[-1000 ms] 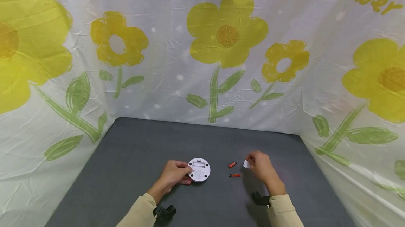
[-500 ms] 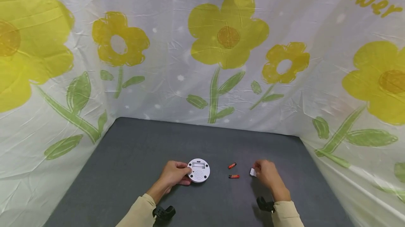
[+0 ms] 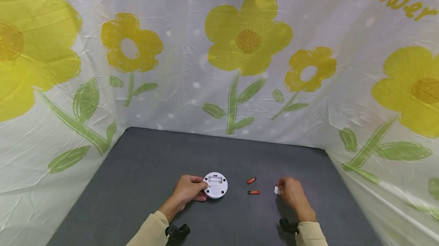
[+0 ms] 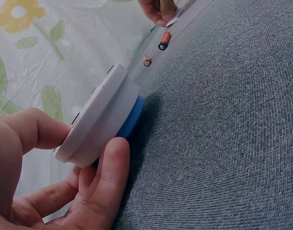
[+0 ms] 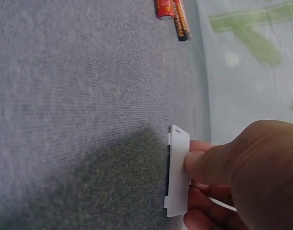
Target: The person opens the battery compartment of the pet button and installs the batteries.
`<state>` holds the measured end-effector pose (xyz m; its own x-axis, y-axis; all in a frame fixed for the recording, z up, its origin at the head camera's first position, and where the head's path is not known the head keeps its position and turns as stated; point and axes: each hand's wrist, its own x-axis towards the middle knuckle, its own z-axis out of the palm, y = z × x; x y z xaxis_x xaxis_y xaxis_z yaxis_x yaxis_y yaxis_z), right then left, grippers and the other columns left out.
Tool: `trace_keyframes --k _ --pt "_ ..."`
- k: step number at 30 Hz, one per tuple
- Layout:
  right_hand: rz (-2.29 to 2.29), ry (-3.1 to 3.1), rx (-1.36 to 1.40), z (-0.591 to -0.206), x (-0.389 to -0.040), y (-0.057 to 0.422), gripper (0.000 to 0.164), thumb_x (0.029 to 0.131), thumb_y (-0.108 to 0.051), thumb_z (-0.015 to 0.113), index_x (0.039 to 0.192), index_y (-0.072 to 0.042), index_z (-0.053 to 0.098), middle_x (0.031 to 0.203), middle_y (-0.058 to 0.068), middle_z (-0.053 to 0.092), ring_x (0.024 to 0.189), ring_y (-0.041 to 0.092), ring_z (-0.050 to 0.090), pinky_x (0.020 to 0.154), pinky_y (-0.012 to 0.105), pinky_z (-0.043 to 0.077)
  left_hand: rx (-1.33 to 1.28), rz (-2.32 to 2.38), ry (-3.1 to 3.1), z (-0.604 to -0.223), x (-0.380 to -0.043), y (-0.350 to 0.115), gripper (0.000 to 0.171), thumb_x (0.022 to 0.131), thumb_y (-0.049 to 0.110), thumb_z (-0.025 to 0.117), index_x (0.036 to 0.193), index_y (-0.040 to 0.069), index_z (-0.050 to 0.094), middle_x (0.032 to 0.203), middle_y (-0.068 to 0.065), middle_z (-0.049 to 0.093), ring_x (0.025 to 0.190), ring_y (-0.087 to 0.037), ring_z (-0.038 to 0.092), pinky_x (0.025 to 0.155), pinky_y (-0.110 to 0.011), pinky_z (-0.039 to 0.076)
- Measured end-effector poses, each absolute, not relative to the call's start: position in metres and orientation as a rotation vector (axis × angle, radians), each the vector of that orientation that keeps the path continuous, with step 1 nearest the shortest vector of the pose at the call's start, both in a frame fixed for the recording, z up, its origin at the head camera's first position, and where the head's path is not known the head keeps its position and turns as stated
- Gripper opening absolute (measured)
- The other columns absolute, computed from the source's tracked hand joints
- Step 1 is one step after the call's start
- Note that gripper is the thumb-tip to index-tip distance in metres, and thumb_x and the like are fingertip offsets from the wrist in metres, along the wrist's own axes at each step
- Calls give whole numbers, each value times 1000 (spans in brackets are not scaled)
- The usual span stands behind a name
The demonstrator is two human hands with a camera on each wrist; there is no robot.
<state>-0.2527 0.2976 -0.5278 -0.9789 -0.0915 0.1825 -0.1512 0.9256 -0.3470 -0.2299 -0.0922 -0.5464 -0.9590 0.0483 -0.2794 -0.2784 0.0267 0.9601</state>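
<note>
My left hand (image 3: 186, 189) grips the left edge of a round white device (image 3: 216, 190), thumb on top and fingers beneath. An uncovered battery compartment (image 3: 215, 179), dotted holes and dark feet show on its upturned face. From the left wrist view, a blue part (image 4: 132, 117) sits on its underside, close over the cloth. Further right, my right hand (image 3: 291, 192) pinches a small white battery cover (image 5: 179, 172) between thumb and fingers, its edge right at the table surface. Between the hands lie two red and black batteries, one angled battery (image 3: 252, 180) behind the other battery (image 3: 253, 192).
A dark grey cloth-covered table (image 3: 164, 150) extends under everything. White curtains (image 3: 178, 97) printed with yellow flowers stand along its back and sides. A black wrist camera (image 3: 178, 231) is strapped to the left wrist, another wrist camera (image 3: 289, 226) to the right.
My right hand has moved right and toward me with the battery cover, away from the batteries. My left hand and the round device have stayed in place.
</note>
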Motion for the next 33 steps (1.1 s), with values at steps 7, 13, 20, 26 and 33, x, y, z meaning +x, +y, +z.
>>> trace_keyframes --k 7,13,20,26,33 --pt "533 -2905 160 -526 -251 296 12 87 3 69 86 -7 75 79 5 70 73 23 64 65 45 56 -240 2028 2073 -548 -230 -92 39 92 2 74 127 -14 69 102 -17 79 73 -21 79 65 -36 71" --pt "528 -2832 234 -516 -252 281 10 90 4 72 96 -1 79 85 11 74 78 28 69 72 51 61 -237 2040 2059 -548 -230 -92 41 91 1 74 129 -15 68 102 -17 79 72 -21 78 65 -35 70" --pt "532 -2766 381 -499 -258 256 11 90 4 79 99 -2 82 96 14 80 91 35 76 82 56 65 -237 2051 2053 -548 -229 -91 42 91 1 75 129 -15 67 101 -17 79 72 -21 79 64 -35 70" --pt "560 -2756 473 -492 -264 240 13 87 6 82 98 -2 82 97 13 79 92 33 77 82 53 66 -230 2062 2047 -549 -229 -91 43 91 1 74 129 -16 67 101 -17 79 72 -21 78 64 -35 70" --pt "593 -2800 531 -494 -266 229 16 87 9 83 100 -1 82 99 12 81 95 33 77 84 52 67 -228 2059 2047 -548 -229 -91 41 91 1 74 128 -15 68 101 -17 79 73 -22 79 65 -35 71"
